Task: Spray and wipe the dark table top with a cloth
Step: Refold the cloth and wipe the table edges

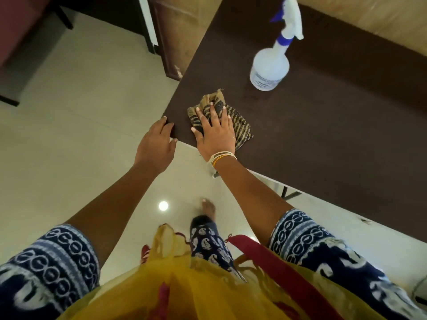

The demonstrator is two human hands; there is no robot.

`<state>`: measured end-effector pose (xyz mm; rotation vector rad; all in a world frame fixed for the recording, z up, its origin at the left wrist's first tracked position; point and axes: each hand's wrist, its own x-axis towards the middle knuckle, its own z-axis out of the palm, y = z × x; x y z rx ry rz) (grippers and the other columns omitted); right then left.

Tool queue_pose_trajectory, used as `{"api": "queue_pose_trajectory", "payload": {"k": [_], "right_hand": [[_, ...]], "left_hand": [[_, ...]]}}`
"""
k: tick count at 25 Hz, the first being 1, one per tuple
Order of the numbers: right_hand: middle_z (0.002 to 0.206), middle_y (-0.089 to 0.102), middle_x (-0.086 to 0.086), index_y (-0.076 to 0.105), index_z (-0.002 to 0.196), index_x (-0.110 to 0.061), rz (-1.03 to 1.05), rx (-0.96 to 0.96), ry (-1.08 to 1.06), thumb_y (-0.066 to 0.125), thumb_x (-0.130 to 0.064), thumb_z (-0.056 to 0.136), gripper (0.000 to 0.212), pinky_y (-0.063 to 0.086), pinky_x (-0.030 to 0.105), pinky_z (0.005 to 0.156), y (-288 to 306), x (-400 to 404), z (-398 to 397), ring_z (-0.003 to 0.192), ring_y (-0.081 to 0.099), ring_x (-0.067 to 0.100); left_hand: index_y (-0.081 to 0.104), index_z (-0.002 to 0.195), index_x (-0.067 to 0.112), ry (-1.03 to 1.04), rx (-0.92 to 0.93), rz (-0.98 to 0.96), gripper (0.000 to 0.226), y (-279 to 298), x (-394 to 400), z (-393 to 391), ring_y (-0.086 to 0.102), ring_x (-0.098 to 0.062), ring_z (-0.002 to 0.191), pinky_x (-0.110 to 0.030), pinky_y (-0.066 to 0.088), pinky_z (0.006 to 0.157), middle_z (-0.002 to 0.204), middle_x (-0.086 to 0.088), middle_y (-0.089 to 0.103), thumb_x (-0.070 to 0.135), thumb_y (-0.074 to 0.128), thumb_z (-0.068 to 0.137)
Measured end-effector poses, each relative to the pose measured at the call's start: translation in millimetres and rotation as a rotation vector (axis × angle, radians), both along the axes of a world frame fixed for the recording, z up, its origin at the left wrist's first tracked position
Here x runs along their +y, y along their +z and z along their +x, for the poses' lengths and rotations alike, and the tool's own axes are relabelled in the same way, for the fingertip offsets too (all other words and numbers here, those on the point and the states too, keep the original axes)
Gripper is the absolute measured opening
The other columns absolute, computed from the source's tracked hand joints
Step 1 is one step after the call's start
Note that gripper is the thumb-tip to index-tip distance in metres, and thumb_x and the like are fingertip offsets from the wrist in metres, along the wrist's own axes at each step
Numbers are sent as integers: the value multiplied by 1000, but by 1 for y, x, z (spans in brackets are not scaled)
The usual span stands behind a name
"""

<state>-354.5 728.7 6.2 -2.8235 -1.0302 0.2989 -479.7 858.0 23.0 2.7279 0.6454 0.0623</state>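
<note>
**Wiping at the near corner, sprayer parked behind**

Head view: I have just this one camera, looking down over both arms. My right hand (215,132) lies flat on the striped brown-and-tan woven cloth (240,125), fingers spread and straight, pressing it onto the dark brown matte table top (323,135) close to the near corner. Nothing is pinched; the cloth is only held down under the palm and fingers, bunched at its far end. My left hand (157,144) rests at the corner itself, fingertips curled over the table's edge and thumb below it, bracing rather than carrying anything. The translucent white plastic spray bottle with the blue-and-white trigger head (270,68) stands upright on the table, apart from the cloth and farther in, untouched by either hand. Below, pale glossy floor tiles (69,146) reflect a ceiling light.

My judgement is that this is the wiping stage, with most of the surface beyond the bottle yet to be covered. The risks I see: a long stroke away from me could strike the bottle's base and topple it, since it stands in the cloth's likely path. A stroke toward the corner could push the loosely pinned cloth off the edge. I cannot tell whether the surface is wet.
</note>
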Motion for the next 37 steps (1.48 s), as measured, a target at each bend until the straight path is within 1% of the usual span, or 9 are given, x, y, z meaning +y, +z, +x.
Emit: {"api": "queue_pose_trajectory", "payload": {"k": [3, 6, 8, 10, 17, 22, 29, 34, 37], "right_hand": [[162, 19, 3, 24, 151, -40, -6, -30, 86, 26, -58, 98, 56, 13, 49, 120, -1, 37, 24, 149, 10, 37], [162, 20, 1, 26, 149, -44, -2, -61, 202, 23, -64, 96, 57, 14, 49, 120, 0, 72, 57, 149, 13, 36], [161, 24, 0, 36, 146, -41, 9, -57, 230, 25, -63, 96, 56, 15, 50, 119, 2, 89, 83, 148, 15, 36], [157, 32, 2, 50, 138, -34, 5, -86, 286, 29, -62, 95, 56, 18, 51, 118, 1, 103, 107, 147, 20, 36], [143, 49, 10, 60, 127, -21, -19, -126, 299, 38, -58, 93, 55, 26, 53, 114, 1, 144, 219, 141, 31, 39], [145, 46, 8, 58, 130, -22, -27, -149, 183, 36, -59, 94, 56, 24, 52, 115, 2, 164, 284, 142, 29, 39], [148, 41, 4, 56, 130, -22, -100, -127, 26, 38, -55, 86, 58, 25, 53, 113, 0, 195, 373, 142, 26, 40], [150, 37, 2, 55, 131, -24, -135, -121, -53, 42, -54, 83, 58, 30, 53, 108, 4, 214, 435, 140, 26, 40], [147, 39, 7, 52, 133, -26, -171, -108, -114, 45, -53, 84, 56, 32, 52, 105, 5, 224, 464, 133, 33, 41]], "left_hand": [[46, 139, 2, 97, -15, -130, 47, -6, 35, 22, 48, -36, 129, -46, 47, 102, 143, -21, 46, 19, 57, 96], [54, 134, 6, 367, 23, -609, 41, -6, 72, 62, 59, -33, 115, -41, 50, 98, 126, -17, 62, 21, 59, 96], [65, 115, 8, 528, 42, -1018, 22, 3, 91, 92, 66, -33, 97, -33, 58, 78, 107, -15, 68, 12, 58, 95], [66, 99, 9, 518, 95, -1199, 9, 14, 106, 121, 66, -30, 82, -29, 59, 65, 90, -11, 67, 9, 58, 95], [67, 97, 13, 410, 282, -1303, 6, 3, 146, 221, 63, -30, 88, -38, 58, 78, 107, -19, 65, 11, 62, 94], [59, 117, 4, 252, 367, -1382, 20, 11, 175, 285, 66, -32, 89, -35, 57, 75, 100, -17, 63, 7, 56, 97], [57, 113, 5, 161, 386, -1347, 19, 20, 195, 401, 62, -23, 80, -37, 56, 76, 89, -11, 62, 0, 55, 95], [56, 127, 6, 189, 279, -1346, 34, 10, 194, 450, 63, -31, 109, -47, 54, 92, 121, -19, 63, 3, 60, 93], [50, 137, 9, 179, 298, -1377, 48, 0, 198, 461, 65, -27, 100, -42, 58, 77, 122, -14, 63, 4, 64, 91]]}}
